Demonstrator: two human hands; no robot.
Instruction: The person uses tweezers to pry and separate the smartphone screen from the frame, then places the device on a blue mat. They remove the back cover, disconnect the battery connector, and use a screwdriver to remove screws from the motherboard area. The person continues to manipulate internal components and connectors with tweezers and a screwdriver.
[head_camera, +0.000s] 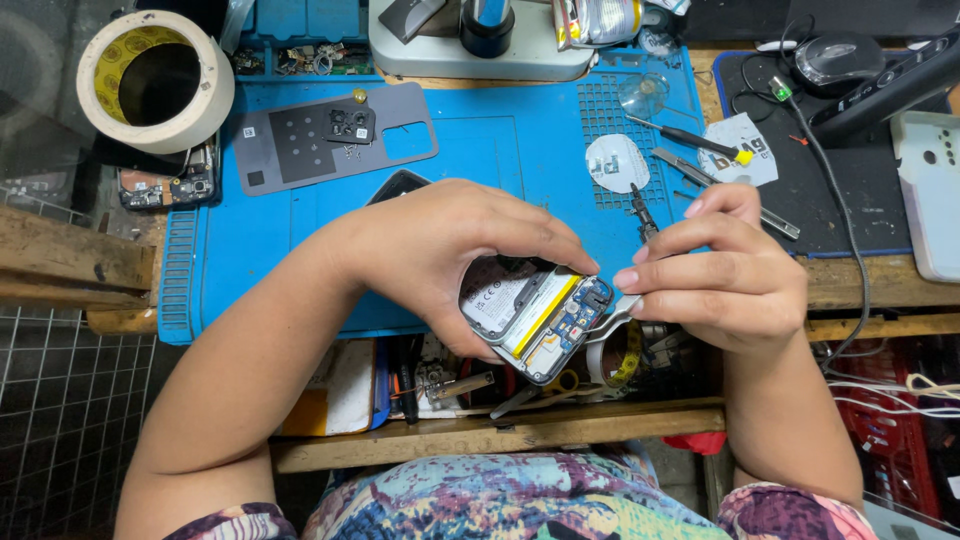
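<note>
My left hand curls over the opened phone, thumb beneath and fingers clamped along its top edge, holding it tilted just above the front edge of the bench. The back is off, so the battery and the small circuit board at the lower end are bare. My right hand is closed around a metal tool, probably tweezers, its dark tip poking up between my fingers; my forefinger meets the phone's lower corner.

I judge I'm working at that lower board, on a connector or small part. The next move calls for a steady grip with the left and a fine, light touch with the right.

Farther out on the blue mat lie the grey back cover, a screwdriver and a tape roll.
</note>
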